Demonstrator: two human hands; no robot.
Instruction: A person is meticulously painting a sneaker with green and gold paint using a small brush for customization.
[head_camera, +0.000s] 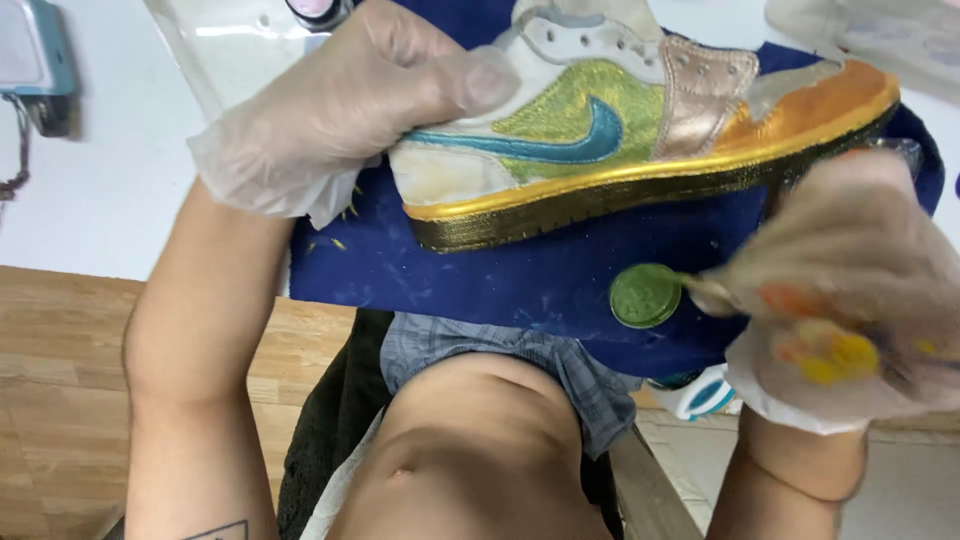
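The sneaker (640, 120), a low shoe with white leather, a teal swoosh-shaped stripe on a green-gold panel, a rose-gold eyelet strip and an orange toe, is lying on its side on a dark blue cloth (500, 280) spread over the person's lap at the edge of a white table (90, 190). Its gold-painted sole is facing the camera. The left hand (340, 100), in a thin clear glove, is curling over the heel end of the sneaker, thumb pressing on the white collar, gripping it firmly. The right hand (850, 290), also gloved and smeared with yellow and orange paint, is blurring just below the toe; its fingers are pinching closed around the thin handle of what looks like a small brush, whose tip is touching a round green paint lid (645, 295) resting on the cloth. A clear plastic sheet (215, 45) is lying on the table behind the left hand.
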